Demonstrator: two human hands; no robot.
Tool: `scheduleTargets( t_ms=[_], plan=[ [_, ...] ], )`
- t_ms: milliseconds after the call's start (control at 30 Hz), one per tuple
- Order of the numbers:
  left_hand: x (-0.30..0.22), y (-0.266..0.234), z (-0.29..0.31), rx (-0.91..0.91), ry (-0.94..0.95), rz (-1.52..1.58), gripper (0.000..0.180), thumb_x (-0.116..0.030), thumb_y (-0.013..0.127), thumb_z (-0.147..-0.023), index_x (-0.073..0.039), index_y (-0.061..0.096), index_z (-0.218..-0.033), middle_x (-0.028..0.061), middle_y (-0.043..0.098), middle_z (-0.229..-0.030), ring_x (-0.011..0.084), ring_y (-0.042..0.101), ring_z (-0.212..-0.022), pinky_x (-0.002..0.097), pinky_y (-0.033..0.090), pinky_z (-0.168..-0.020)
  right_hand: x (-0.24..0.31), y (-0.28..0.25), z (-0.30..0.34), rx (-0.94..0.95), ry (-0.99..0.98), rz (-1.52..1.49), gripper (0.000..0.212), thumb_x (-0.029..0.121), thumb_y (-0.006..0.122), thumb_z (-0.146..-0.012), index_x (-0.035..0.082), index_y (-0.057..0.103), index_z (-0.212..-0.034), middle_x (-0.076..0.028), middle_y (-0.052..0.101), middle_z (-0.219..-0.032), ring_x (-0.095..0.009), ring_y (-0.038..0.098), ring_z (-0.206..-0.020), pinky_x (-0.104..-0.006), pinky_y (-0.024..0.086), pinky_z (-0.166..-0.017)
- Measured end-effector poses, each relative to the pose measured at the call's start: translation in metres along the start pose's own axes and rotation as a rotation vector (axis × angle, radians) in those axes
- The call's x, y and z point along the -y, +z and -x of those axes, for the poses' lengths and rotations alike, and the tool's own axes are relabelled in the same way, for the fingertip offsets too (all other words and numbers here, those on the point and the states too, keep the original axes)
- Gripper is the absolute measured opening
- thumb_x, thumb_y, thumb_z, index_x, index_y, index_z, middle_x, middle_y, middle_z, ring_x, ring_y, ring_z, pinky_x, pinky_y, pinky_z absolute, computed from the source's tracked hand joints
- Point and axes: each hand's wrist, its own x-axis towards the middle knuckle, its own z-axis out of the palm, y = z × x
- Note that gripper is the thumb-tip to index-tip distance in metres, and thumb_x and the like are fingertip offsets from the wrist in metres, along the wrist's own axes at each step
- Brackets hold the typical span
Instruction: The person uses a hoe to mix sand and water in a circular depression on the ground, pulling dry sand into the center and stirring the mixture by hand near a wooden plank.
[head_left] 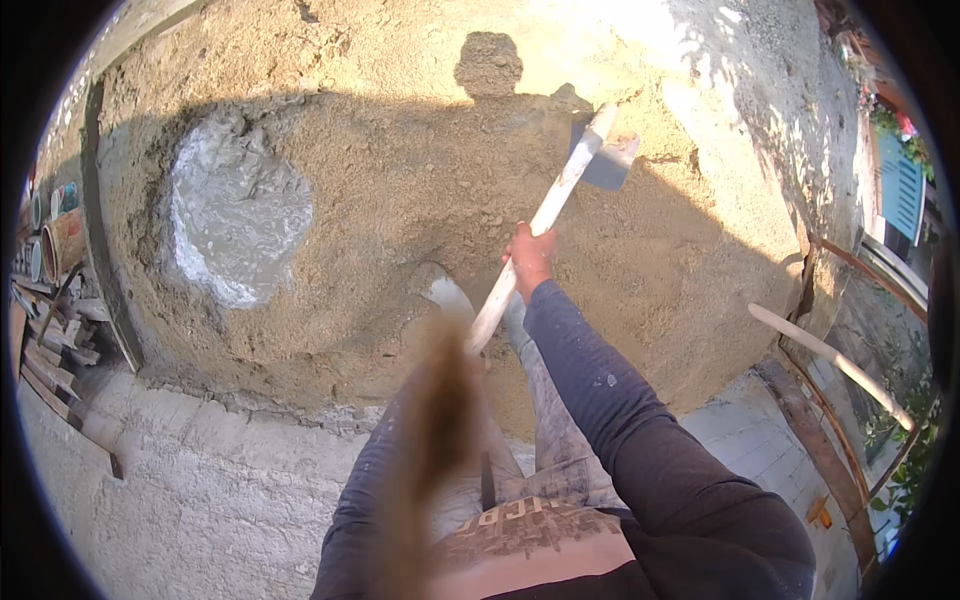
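My right hand (532, 252) is closed round the pale wooden handle of a hoe (553, 200), roughly halfway along it. The hoe slants up and to the right, and its broad grey metal blade (608, 165) is over the sandy soil (400, 190). My left arm (362, 480) reaches toward the handle's lower end, but a blurred brown strand close to the camera covers that hand, so its grip does not show. Left of the hoe, a round pool of wet grey mortar (235, 215) lies in a hollow of the soil. My feet stand in the soil below the handle.
A second wooden pole (830, 362) leans at the right, beside rusty bars and plants. Boards (55, 365) and buckets (66, 240) lie at the far left, past a narrow plank edge (100, 230). Rough concrete (200, 460) runs along the near side.
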Motion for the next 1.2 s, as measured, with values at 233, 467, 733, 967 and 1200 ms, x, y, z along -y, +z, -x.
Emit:
scheduleTargets(
  t_ms=[233,467,733,967,1200],
  plan=[
    [-0.004,0.045,-0.128,0.164,-0.098,0.376,0.047,-0.008,0.07,-0.075,-0.006,0.054,-0.119,0.0014,0.052,-0.062,0.0119,0.045,-0.04,0.0308,0.037,-0.037,-0.032,-0.026,-0.139,-0.103,0.07,0.244,0.027,0.015,0.062,-0.087,-0.008,0.051,-0.094,-0.014,0.055,-0.063,-0.022,0.057,-0.048,-0.0352,0.047,-0.042],
    [-0.001,-0.112,-0.044,-0.042,-0.219,-0.211,0.041,-0.014,0.067,-0.077,-0.002,0.055,-0.114,0.0054,0.057,-0.066,0.014,0.052,-0.043,0.031,0.045,-0.038,-0.069,0.124,-0.048,0.091,0.355,-0.239,0.014,0.004,0.048,-0.085,-0.005,0.048,-0.095,-0.01,0.05,-0.067,-0.02,0.052,-0.05,-0.0347,0.048,-0.043],
    [-0.079,-0.201,0.141,-0.145,-0.212,-0.576,0.05,-0.019,0.069,-0.078,-0.003,0.054,-0.123,0.0079,0.061,-0.069,0.0162,0.059,-0.049,0.0327,0.05,-0.042,0.0,0.172,0.121,0.269,0.572,-0.513,0.005,0.001,0.045,-0.085,0.004,0.044,-0.081,-0.005,0.044,-0.065,-0.018,0.047,-0.052,-0.0349,0.047,-0.048],
    [-0.144,-0.277,0.343,-0.274,-0.313,-0.328,0.057,-0.003,0.071,-0.069,0.001,0.053,-0.123,0.0023,0.052,-0.058,0.0115,0.05,-0.039,0.0291,0.039,-0.036,0.082,0.22,0.312,0.638,0.643,-0.692,0.013,0.003,0.05,-0.09,0.001,0.042,-0.1,-0.008,0.047,-0.076,-0.019,0.053,-0.061,-0.0393,0.053,-0.06],
    [-0.081,-0.234,0.263,-0.193,-0.212,-0.193,0.06,-0.009,0.074,-0.075,0.003,0.05,-0.128,0.0027,0.056,-0.065,0.0097,0.048,-0.043,0.0274,0.04,-0.038,0.079,0.154,0.247,0.554,0.333,-0.661,0.036,0.014,0.055,-0.095,0.004,0.027,-0.115,-0.009,0.049,-0.083,-0.018,0.055,-0.059,-0.0357,0.052,-0.053]
  ],
)
